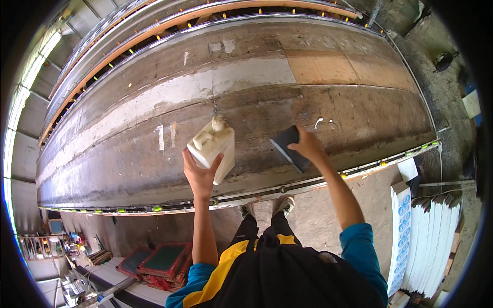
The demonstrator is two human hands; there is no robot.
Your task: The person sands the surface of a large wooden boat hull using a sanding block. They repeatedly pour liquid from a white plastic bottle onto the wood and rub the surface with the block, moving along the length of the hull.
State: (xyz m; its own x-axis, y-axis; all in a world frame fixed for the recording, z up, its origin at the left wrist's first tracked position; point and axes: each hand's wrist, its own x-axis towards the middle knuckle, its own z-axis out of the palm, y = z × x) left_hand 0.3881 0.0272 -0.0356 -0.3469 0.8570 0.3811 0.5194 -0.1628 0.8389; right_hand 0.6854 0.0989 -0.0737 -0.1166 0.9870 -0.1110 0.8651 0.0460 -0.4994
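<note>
My left hand (200, 177) is closed on the lower part of a white plastic jug (224, 143). The thumb lies on its near side and the fingers are on its left. The jug has a moulded handle and a short neck, and it leans a little over the near part of a long table (257, 115). To the right, my right hand (309, 146) grips the right edge of a dark, flat rectangular block (287, 145), with the thumb on top. The block is tilted; whether it touches the table cannot be told.
Small coloured clips line the table's near rail (246, 197). A curled white scrap (319, 122) lies beyond my right hand. White boards (430, 241) stand at lower right. Red-framed dark green panels (164, 258) are stacked behind me at left. A second long table (205, 18) runs along the far side.
</note>
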